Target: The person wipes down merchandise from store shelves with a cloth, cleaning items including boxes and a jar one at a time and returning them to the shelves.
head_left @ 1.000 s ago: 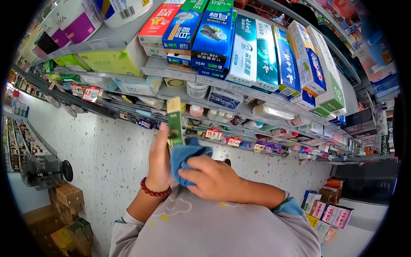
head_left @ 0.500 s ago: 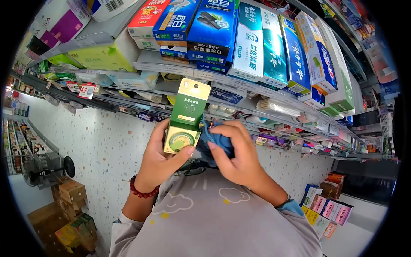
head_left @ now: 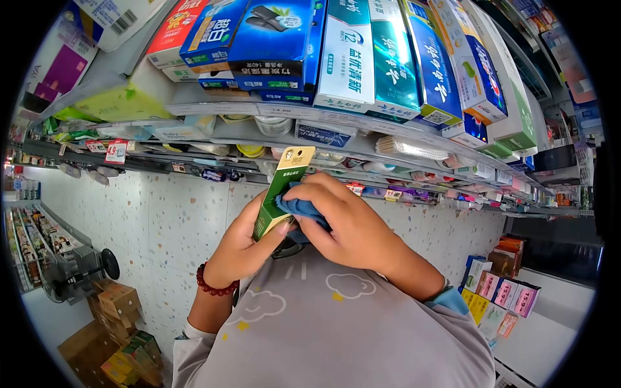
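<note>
A slim green and cream box [head_left: 288,178] with a hang tab is tilted upright in front of my chest. My left hand [head_left: 244,249] grips its lower part from the left, thumb across the bottom edge. Bunched in my right hand [head_left: 346,223] is a blue cloth [head_left: 303,206], which lies against the face of the box. The cloth hides part of the box's right side. Both hands are close together, below the front edge of the shelf.
A shelf [head_left: 233,111] ahead holds blue toothpaste boxes [head_left: 268,48] and a white and teal box [head_left: 347,61]. Lower shelves carry cotton swabs [head_left: 411,149] and price tags. Cardboard boxes [head_left: 119,302] and a fan [head_left: 77,268] are at the lower left.
The box was facing me half a second ago and has turned to an angle. My right hand has brought the cloth from beside the box onto its face. The view has shifted over the shelf.
</note>
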The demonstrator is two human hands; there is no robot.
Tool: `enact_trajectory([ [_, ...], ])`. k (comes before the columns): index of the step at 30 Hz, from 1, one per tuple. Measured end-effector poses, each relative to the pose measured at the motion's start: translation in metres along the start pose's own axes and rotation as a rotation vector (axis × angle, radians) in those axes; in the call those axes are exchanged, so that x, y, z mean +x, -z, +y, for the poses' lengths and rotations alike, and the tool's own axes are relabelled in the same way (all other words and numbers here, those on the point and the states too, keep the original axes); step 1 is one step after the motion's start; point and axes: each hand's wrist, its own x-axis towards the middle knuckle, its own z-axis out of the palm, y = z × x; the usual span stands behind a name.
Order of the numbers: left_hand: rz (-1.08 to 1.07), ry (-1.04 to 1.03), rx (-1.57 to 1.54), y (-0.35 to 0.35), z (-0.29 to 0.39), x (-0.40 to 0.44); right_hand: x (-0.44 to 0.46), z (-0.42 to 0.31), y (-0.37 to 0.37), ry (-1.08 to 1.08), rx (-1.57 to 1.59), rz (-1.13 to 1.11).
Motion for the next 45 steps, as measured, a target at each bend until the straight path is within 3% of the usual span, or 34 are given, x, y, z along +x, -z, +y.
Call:
enact_trajectory([
  [2, -0.037, 0.080, -0.411, 0.002, -0.003, -0.002, -0.003, 0.003, -0.002, -0.031, -0.010, 0.016],
  [5, -0.066, 0.185, -0.614, 0.010, -0.007, 0.002, -0.006, 0.003, -0.006, -0.040, 0.016, 0.053],
  [10, -0.002, 0.051, -0.407, -0.003, -0.016, 0.008, -0.012, -0.006, -0.020, 0.154, -0.140, 0.236],
  [12, 0.067, 0.147, -0.638, -0.003, -0.021, 0.008, -0.015, -0.006, -0.024, 0.114, -0.196, 0.177],
  [14, 0.102, 0.145, -0.649, -0.007, -0.024, 0.010, -0.018, -0.001, -0.030, 0.139, -0.361, 0.150],
  [16, 0.094, 0.133, -0.828, -0.010, -0.024, 0.011, -0.023, 0.000, -0.035, 0.132, -0.329, 0.142],
  [24, 0.140, 0.177, -0.715, -0.014, -0.032, 0.008, -0.035, 0.002, -0.038, 0.122, -0.190, -0.010],
  [26, 0.124, 0.172, -0.716, -0.020, -0.026, 0.007, -0.034, 0.007, -0.041, 0.066, -0.001, 0.190],
  [27, 0.120, 0.214, -0.718, -0.024, -0.021, 0.007, -0.033, 0.011, -0.041, 0.064, 0.000, 0.189],
  [30, -0.042, 0.201, -0.744, -0.012, -0.035, 0.004, -0.031, 0.014, -0.037, 0.038, -0.069, 0.583],
  [33, 0.244, 0.191, -0.898, -0.025, -0.012, 0.014, -0.040, 0.007, -0.037, 0.215, -0.144, 0.547],
  [35, 0.136, 0.166, -0.902, -0.023, -0.013, 0.013, -0.037, 0.002, -0.043, 0.257, -0.131, 0.175],
  [37, 0.028, 0.135, -0.903, -0.025, -0.013, 0.013, -0.036, 0.004, -0.045, 0.193, -0.147, 0.194],
  [40, 0.213, 0.145, -0.896, -0.035, -0.008, 0.009, -0.025, 0.014, -0.049, 0.140, -0.116, 0.308],
  [42, 0.204, 0.130, -0.781, -0.032, -0.011, 0.007, -0.024, 0.013, -0.052, 0.061, 0.000, 0.341],
  [44, -0.036, 0.069, -0.755, -0.015, -0.025, 0.005, -0.032, 0.011, -0.055, 0.141, 0.024, 0.258],
  [45, -0.050, 0.056, -0.769, -0.014, -0.023, 0.004, -0.032, 0.007, -0.052, 0.136, 0.046, 0.189],
])
